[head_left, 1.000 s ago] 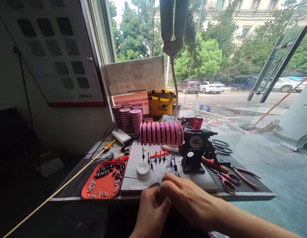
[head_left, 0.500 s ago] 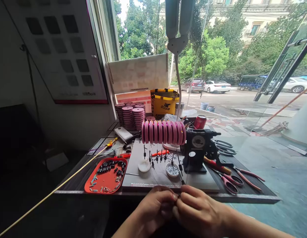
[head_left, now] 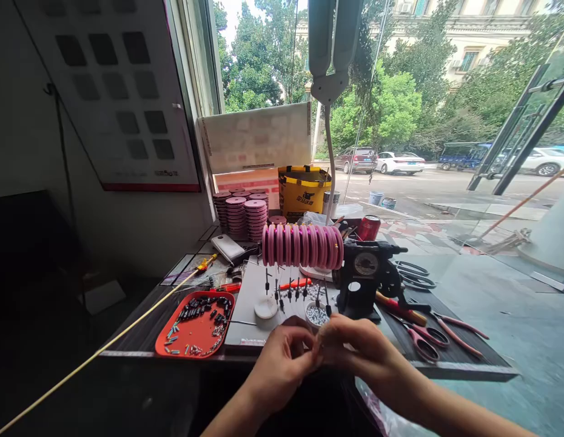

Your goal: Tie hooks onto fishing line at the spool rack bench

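My left hand and my right hand meet in front of the board's near edge, thumbs and fingers pinched together. Whatever is between the fingertips is too small or hidden to make out. Beyond them, a row of pink spools is mounted on a black hand-cranked winder. Thin lines with small black pieces hang below the spools. A dish of small silvery beads lies just past my fingers, partly covered by them. To its left is a round white disc.
An orange-red tray of small black and metal parts lies left on the board's edge. Scissors and pliers lie right. Stacked pink spools, a yellow bucket and a red can stand behind. A thin yellow rod crosses left.
Both hands have risen slightly towards the bead dish, and the right-hand fingers have shifted their hold. The hands now cover part of the dish. The view has shifted a little.
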Motion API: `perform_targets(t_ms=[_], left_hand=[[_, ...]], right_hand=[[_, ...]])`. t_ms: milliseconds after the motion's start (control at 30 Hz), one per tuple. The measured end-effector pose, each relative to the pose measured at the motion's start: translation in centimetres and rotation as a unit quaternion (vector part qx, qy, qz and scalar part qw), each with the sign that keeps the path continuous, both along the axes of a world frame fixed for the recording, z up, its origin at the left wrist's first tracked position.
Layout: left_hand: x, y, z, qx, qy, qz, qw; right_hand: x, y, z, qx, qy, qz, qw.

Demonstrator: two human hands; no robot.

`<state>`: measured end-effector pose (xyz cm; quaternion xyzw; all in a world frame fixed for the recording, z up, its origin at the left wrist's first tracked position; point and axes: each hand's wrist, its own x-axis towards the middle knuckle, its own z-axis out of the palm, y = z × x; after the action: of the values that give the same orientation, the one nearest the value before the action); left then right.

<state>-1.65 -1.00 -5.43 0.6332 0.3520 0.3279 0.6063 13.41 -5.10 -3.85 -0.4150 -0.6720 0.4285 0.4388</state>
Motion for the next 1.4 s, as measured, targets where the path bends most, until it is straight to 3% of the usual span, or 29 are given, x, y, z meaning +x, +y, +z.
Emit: perform_targets(t_ms=[67,100,200,267,333,367,400,433,467,500,533,567,600,667,767,867,967,1067,1100,1167,1233,1333,1400], left_hand=[[0.1,-0.8,-0.8,0.168,0.044,0.080,0.981],[0.1,-1.1,-1.4,0.274,0.072,0.124,0.951],[0.2,-1.7,-2.9,0.540,0.113,0.181,0.814],[0.3,-1.6,-3.1,0.638,0.122,0.183,0.738],[0.3,-1.4,-2.7,0.683,0.110,0.157,0.704],[0.4,-1.3,-2.3,0.671,0.095,0.138,0.722],[0.4,-1.2,-1.9,0.619,0.077,0.116,0.773],[0.4,-1.1,-1.4,0.507,0.052,0.099,0.854],[0.4,-1.0,-1.1,0.343,0.023,0.085,0.935],[0.4,-0.9,-0.8,0.156,-0.004,0.072,0.985],[0.4,-0.7,-0.7,-0.018,-0.031,0.060,0.998],[0.4,-0.6,-0.7,-0.130,-0.048,0.048,0.989],[0.4,-0.4,-0.8,-0.205,-0.060,0.037,0.976],[0.5,-0.2,-1.2,-0.255,-0.069,0.017,0.964],[0.5,-0.1,-1.6,-0.292,-0.078,-0.010,0.953],[0.5,-0.2,-1.6,-0.268,-0.073,-0.002,0.961],[0.3,-0.1,-1.1,-0.197,-0.057,0.031,0.978],[0.2,-0.2,-0.7,-0.084,-0.043,0.029,0.995],[0.2,-0.4,-0.7,-0.021,-0.034,0.028,0.999],[0.2,-0.9,-1.1,0.138,0.010,0.057,0.989],[0.4,-1.4,-1.7,0.311,0.068,0.122,0.940],[0.5,-1.9,-2.8,0.557,0.106,0.187,0.802],[0.4,-1.8,-3.1,0.663,0.103,0.178,0.720]], right_hand=[[-0.2,0.6,0.3,-0.103,0.103,0.000,0.989],[-0.3,0.9,0.4,-0.129,0.131,-0.002,0.983],[-0.7,1.8,0.9,-0.108,0.126,-0.015,0.986],[-0.7,2.1,1.0,-0.082,0.115,-0.014,0.990],[-0.5,2.1,1.0,-0.080,0.101,-0.009,0.992],[-0.4,1.9,0.9,-0.076,0.080,-0.014,0.994],[-0.2,1.6,0.7,-0.053,0.047,-0.027,0.997],[0.1,1.3,0.6,-0.004,-0.002,-0.037,0.999],[0.3,0.9,0.4,0.071,-0.069,-0.039,0.994],[0.5,0.5,0.2,0.166,-0.148,-0.028,0.975],[0.8,0.1,-0.1,0.259,-0.229,-0.010,0.938],[0.9,-0.2,-0.3,0.338,-0.300,0.011,0.892],[1.0,-0.5,-0.6,0.399,-0.355,0.029,0.845],[1.1,-0.7,-1.3,0.471,-0.408,0.039,0.781],[0.9,-0.5,-2.0,0.517,-0.401,0.035,0.756],[0.8,-0.4,-2.0,0.499,-0.380,0.048,0.777],[0.6,-0.5,-1.5,0.387,-0.302,0.056,0.869],[0.2,-0.3,-0.6,0.170,-0.153,0.011,0.973],[0.1,-0.2,-0.2,0.088,-0.089,-0.001,0.992],[-0.2,0.3,0.4,-0.050,0.042,-0.011,0.998],[-0.5,1.1,1.0,-0.118,0.127,-0.009,0.985],[-0.7,2.1,1.4,-0.110,0.134,-0.020,0.985],[-0.6,2.4,1.2,-0.106,0.123,-0.010,0.987]])
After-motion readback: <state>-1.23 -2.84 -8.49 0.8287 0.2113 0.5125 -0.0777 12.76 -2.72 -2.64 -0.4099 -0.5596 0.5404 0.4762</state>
